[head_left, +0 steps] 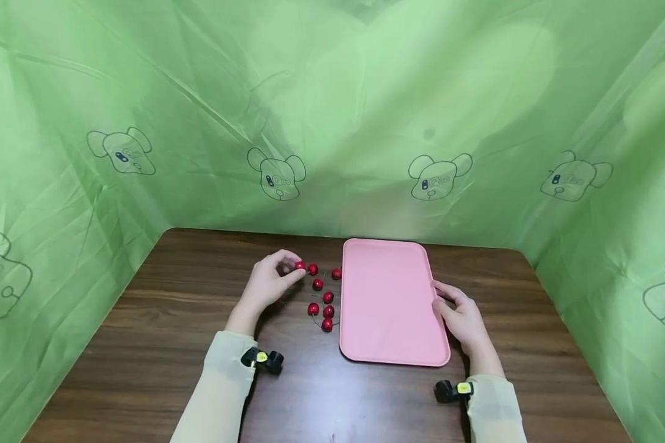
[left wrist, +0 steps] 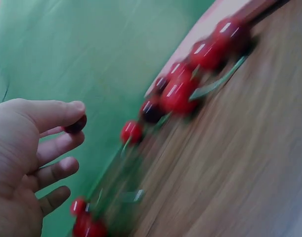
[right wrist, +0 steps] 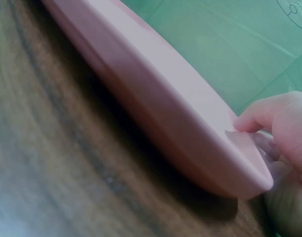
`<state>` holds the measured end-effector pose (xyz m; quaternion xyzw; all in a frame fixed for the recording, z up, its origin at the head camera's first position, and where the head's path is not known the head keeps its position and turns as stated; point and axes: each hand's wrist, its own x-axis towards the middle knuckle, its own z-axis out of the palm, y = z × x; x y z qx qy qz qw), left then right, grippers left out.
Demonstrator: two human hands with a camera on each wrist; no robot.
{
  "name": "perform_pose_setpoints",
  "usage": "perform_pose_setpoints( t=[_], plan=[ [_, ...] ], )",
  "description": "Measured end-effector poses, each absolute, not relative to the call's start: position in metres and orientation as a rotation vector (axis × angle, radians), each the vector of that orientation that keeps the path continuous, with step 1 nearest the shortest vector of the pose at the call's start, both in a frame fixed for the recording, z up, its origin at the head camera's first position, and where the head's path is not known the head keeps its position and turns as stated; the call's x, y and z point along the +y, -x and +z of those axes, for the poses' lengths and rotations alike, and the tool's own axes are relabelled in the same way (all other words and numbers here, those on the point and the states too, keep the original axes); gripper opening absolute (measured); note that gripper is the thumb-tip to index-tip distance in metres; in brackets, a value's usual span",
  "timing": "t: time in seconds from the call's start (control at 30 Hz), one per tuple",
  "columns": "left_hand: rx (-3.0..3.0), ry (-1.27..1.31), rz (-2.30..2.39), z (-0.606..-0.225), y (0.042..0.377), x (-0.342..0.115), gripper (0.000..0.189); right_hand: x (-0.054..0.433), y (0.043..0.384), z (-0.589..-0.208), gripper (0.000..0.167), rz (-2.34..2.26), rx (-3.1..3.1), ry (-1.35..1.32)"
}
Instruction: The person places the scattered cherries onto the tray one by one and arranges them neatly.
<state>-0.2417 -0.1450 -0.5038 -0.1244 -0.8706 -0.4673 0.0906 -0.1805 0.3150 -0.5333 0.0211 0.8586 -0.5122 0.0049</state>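
Observation:
A dark red cherry (head_left: 300, 265) is pinched between the thumb and forefinger of my left hand (head_left: 267, 280); its other fingers are spread in the left wrist view, where the pinched cherry (left wrist: 75, 124) is partly covered by the thumb. Several more glossy red cherries (head_left: 328, 297), some with thin green stems, lie loose between that hand and a pink rectangular tray (head_left: 393, 301). My right hand (head_left: 464, 317) grips the tray's right rim. In the right wrist view the thumb lies over the rim (right wrist: 190, 113), and the other fingers are partly hidden behind it.
Everything lies on a dark wooden table (head_left: 299, 394) with rounded far corners. Green fabric (head_left: 343, 123) printed with bear-like heads hangs behind and along both sides. A small black device with a yellow label is on each wrist, over pale sleeves (head_left: 216, 387).

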Motion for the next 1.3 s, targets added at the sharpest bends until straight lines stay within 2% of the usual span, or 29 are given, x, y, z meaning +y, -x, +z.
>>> perform_pose_setpoints(
  t=[0.2,0.57,0.83,1.3],
  plan=[
    [-2.665,0.499,-1.278,-0.486,0.246,-0.099,0.02,0.312,0.178,-0.534,0.048,-1.643,2.675,-0.067],
    [-2.78,0.671,-1.057,-0.468,0.285,-0.011,0.023,0.311,0.179,-0.533,0.049,-1.645,2.682,-0.032],
    [-2.804,0.838,-0.942,-0.487,0.288,0.048,0.015,0.313,0.179,-0.534,0.049,-1.613,2.699,-0.051],
    [-2.858,0.799,-0.746,-0.507,0.276,0.099,0.015,0.312,0.179,-0.531,0.05,-1.595,2.679,-0.069]
  ],
)
